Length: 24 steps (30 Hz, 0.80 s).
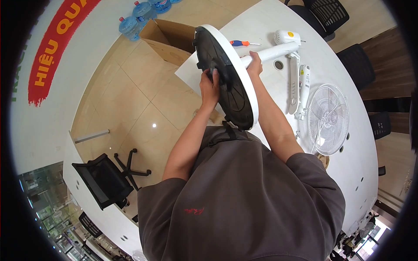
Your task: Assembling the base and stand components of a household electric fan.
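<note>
Round fan base is being held on edge above the near side of a white table, its dark underside facing the left hand and its white rim running between the two hands. Thumb and fingers of the left hand are bending together at the hub of that underside; I cannot tell whether they are pinching a small part there or only touching it. On the other side of the base, the right hand is wrapping its fingers around a white pole, which is slanting away to the right of that hand.

Just beyond the right hand, a blue-and-orange screwdriver is lying on the table. Farther to its right, a white motor unit is resting near the pole's far end. A long white slotted piece is lying to the right of the right hand, with a round wire grille sitting farther right and nearer the body. Beyond the left hand, to its left, an open cardboard box is standing near the table's edge.
</note>
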{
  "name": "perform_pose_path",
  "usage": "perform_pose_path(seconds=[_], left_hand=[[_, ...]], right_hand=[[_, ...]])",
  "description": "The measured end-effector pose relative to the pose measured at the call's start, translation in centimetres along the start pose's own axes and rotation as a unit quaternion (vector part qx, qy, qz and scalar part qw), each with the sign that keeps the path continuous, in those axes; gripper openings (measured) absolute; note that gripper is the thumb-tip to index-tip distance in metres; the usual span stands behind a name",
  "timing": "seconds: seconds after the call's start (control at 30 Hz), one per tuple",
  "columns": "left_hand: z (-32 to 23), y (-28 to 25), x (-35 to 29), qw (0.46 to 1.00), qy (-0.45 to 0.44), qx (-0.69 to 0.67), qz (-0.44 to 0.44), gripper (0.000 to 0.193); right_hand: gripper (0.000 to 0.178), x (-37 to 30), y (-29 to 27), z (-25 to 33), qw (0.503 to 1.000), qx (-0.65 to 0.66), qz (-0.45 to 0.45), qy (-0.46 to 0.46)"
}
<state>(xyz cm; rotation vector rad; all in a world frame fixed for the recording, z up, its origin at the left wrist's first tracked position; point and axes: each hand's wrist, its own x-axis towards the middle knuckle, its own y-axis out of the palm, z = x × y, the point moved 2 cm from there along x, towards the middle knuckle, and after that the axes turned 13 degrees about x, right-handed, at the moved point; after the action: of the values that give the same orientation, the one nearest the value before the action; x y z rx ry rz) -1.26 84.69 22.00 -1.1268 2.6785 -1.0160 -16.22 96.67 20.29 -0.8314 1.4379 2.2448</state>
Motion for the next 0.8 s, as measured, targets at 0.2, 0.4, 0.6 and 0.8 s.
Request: perform_pose_path(seconds=[0.2,0.4,0.6,0.8], left_hand=[[0.3,-2.0,2.2,0.89,-0.346,-0.092,0.284,0.057],[0.8,-0.6,-0.1,0.998,0.041,-0.043,0.027,0.059],[0.5,-0.3,1.2,0.987,-0.128,-0.033,0.09,0.058],[1.3,-1.3,0.8,0.958,-0.216,0.028,0.189,0.06]], right_hand=[[0.056,-1.7,0.5,0.6,0.999,-0.019,-0.024,-0.028],[0.058,-0.4,0.1,0.1,0.999,0.004,-0.013,-0.031],[0.062,0.2,-0.4,0.0,0.999,0.006,-0.023,-0.021],[0.061,-1.0,0.5,0.3,1.0,-0.006,-0.021,-0.02]])
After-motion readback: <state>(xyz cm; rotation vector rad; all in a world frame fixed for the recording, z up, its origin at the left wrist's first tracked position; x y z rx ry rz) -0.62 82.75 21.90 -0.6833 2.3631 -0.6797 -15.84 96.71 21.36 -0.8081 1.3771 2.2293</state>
